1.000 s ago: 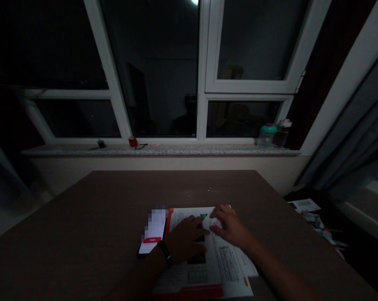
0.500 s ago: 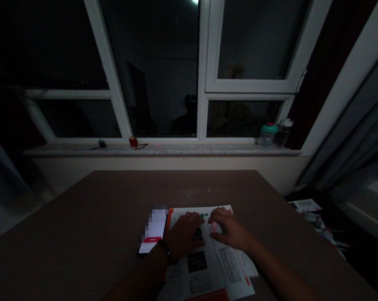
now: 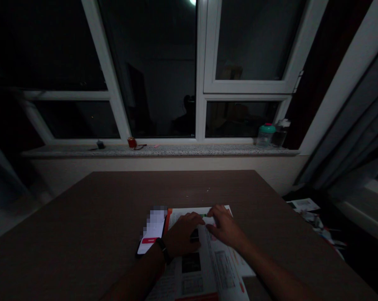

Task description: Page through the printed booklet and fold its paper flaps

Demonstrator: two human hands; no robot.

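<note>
Curtain cloth point(image 3: 2, 175) is hanging at the far left, its folds sinking into shadow. On the stone windowsill point(image 3: 176, 150) a small dark object point(image 3: 100, 144) is standing, too dim to name, and further along a red jar point(image 3: 131, 142) is sitting with a thin dark loop point(image 3: 140, 146) lying beside it. Below, on the brown worktop point(image 3: 82, 217), a phone point(image 3: 154, 228) is lying lit, blocky blur covering its upper screen. A black wristband point(image 3: 163, 251) is sitting just behind the left hand point(image 3: 181, 236), which is arching palm down over printed pages point(image 3: 208, 271), thumb standing apart from bent fingers; its back is hiding what lies beneath, so I cannot tell whether that grip is holding anything. The pages are lying just right of the phone, their near edge partly running out of view, their print too small to read. The right hand point(image 3: 225, 225) is curling over their upper right part, leaving a narrow gap between thumb and forefinger, near the left fingertips; whether this grip is holding a sheet, I cannot tell. A pinkish patch point(image 3: 213, 236) is showing only partly by its thumb. Further right, a green-lidded bottle point(image 3: 265, 136) is standing on the sill beside a pale-capped bottle point(image 3: 280, 133). Beyond the worktop, jumbled papers point(image 3: 305, 205) are fading into darkness.
</note>
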